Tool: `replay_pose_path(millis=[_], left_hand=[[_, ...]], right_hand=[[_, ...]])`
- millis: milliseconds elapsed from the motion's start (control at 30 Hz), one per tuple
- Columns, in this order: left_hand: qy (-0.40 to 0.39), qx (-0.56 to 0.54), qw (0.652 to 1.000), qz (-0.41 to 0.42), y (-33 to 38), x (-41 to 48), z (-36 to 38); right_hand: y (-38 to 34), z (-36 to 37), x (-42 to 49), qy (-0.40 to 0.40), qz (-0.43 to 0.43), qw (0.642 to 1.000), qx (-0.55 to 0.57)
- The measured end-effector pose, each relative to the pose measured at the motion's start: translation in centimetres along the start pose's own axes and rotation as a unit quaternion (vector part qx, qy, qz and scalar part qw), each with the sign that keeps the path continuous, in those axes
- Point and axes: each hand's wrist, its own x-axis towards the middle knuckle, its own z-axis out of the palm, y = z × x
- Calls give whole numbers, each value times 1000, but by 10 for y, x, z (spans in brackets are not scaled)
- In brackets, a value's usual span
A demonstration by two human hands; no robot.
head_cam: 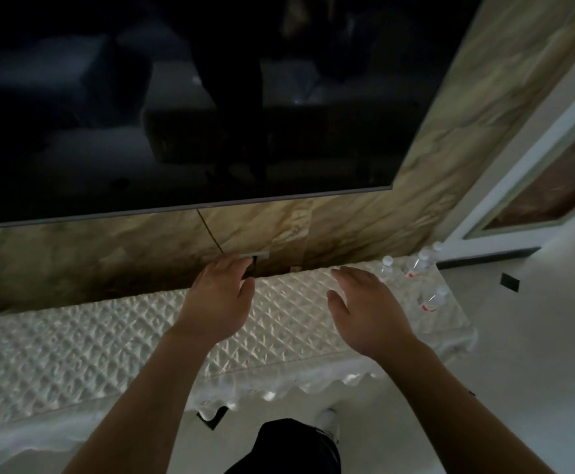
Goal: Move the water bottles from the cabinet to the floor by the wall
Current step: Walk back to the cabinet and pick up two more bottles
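Several clear water bottles with white caps and red labels stand at the right end of the cabinet top: one [386, 268] near the wall, two together [419, 263] at the far corner, one [434, 298] nearer the front edge. The cabinet [108, 343] is covered with a white quilted cloth. My left hand [219, 295] hovers over the middle of the cabinet, fingers apart, holding nothing. My right hand [368, 309] is also open and empty, just left of the bottles and not touching them.
A large dark TV screen [176, 97] hangs on the marble wall [313, 230] above the cabinet, with a cable and a wall socket [253, 260] below it. White floor [518, 336] lies to the right, beside a white wall with a framed picture [553, 186]. My foot [329, 419] shows below.
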Motion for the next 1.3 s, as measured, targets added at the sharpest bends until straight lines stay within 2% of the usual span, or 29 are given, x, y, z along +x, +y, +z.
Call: replay_pose_path(millis=[333,567,800,967,1300], left_hand=[[-21,-20,999,-16,90,103,49],[-8,-16,1000,-16,145,144,62],[-3,-3,999,-35,212,172,93],[17,-1,997,-69,277,182,126],[44,-3,985,-168,416,188,194]], right_hand=[[124,-40,75,-25,1,1000,-12],[182,-67,109,-22,-10,1000,7],[275,-89,133,-16,-14,999,27],[350,-107,149,-36,-34,998,27],[482,-151,161,-97,-134,986,23]])
